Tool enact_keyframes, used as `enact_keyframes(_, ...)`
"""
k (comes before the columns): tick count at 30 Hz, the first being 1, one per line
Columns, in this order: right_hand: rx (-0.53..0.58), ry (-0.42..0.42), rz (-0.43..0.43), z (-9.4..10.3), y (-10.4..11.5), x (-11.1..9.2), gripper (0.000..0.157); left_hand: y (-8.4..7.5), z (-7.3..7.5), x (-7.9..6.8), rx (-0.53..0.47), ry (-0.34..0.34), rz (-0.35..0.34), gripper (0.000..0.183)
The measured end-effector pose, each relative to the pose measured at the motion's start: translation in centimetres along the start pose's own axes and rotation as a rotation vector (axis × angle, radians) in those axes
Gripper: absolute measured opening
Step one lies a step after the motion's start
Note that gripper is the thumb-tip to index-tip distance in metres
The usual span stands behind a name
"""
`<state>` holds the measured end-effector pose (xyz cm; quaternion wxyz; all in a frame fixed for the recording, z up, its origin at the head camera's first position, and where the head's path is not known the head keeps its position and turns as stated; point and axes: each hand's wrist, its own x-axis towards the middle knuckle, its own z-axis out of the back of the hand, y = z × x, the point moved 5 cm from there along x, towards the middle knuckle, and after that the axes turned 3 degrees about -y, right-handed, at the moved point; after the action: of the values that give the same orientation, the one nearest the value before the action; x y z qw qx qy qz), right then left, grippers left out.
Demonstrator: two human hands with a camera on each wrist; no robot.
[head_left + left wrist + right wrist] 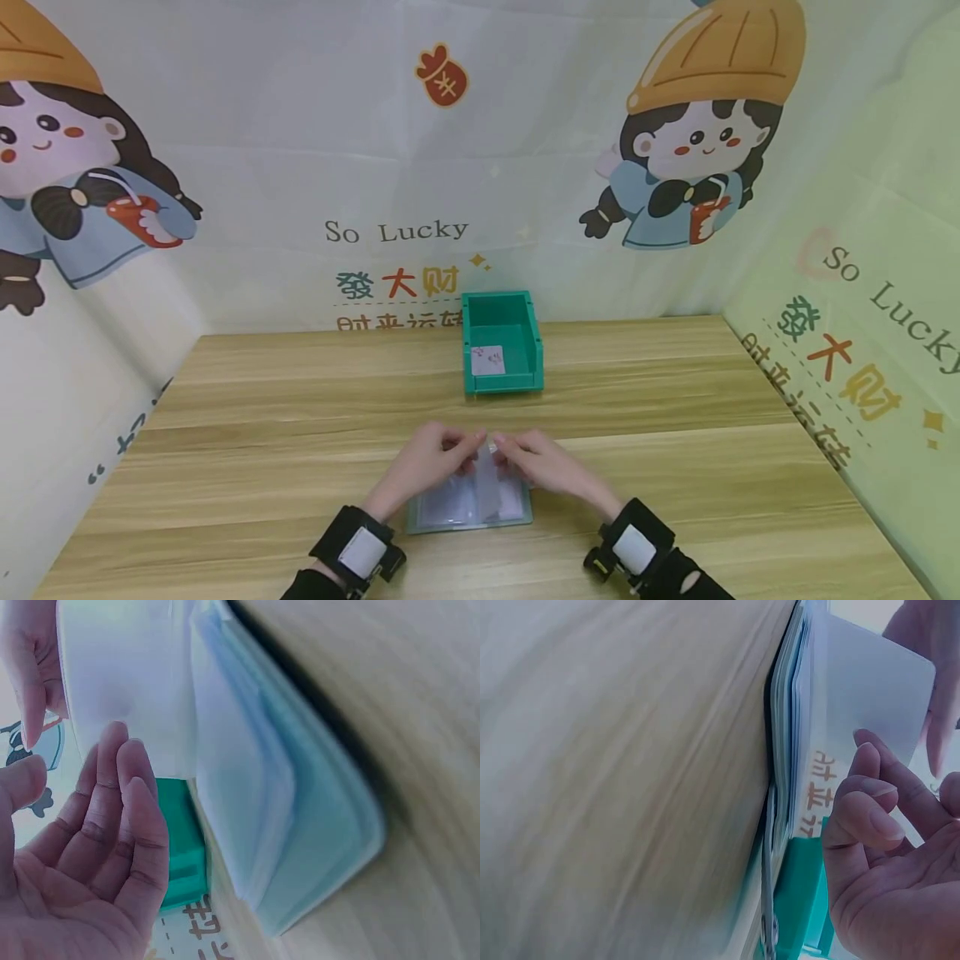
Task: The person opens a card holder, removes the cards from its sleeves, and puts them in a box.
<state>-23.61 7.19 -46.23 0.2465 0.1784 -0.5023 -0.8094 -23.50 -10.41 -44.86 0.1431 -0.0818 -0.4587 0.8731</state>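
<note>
A small album (446,510) with clear pocket pages and a pale blue-green cover lies spread on the table before me. One translucent page (877,671) stands raised from it, between my two hands. My left hand (433,457) is at the album's top edge. In the left wrist view its fingertips (114,735) overlap the page, with the thumb apart from them. Across from it, my right hand (543,462) has its index fingertip (864,739) right at the page, the other fingers bent and the thumb apart.
Behind the album stands a green open-front bin (504,384) with a pinkish patterned card (487,360) inside, near its front left. A printed cloth (405,183) hangs along the table's back and sides. The wooden table (262,417) extends on both sides.
</note>
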Motion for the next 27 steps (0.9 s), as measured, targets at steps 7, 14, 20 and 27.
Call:
enact_keyframes(7,0.008,0.041,0.002,-1.2,0.6,0.5,0.057,0.4,1.1,-0.4,0.002,-0.078,0.048,0.048)
enact_keyframes(14,-0.062,0.048,0.023,-1.8,0.7,0.7,0.049,1.0,1.7,-0.9,0.007,-0.111,0.088,0.031)
enact_keyframes(20,-0.174,-0.016,0.039,-0.8,0.2,0.5,0.030,1.5,2.2,-1.5,0.055,-0.168,0.139,0.012)
enact_keyframes(27,-0.242,-0.055,-0.010,0.5,-0.5,0.0,0.014,2.0,2.2,-1.7,0.096,-0.186,0.180,0.033)
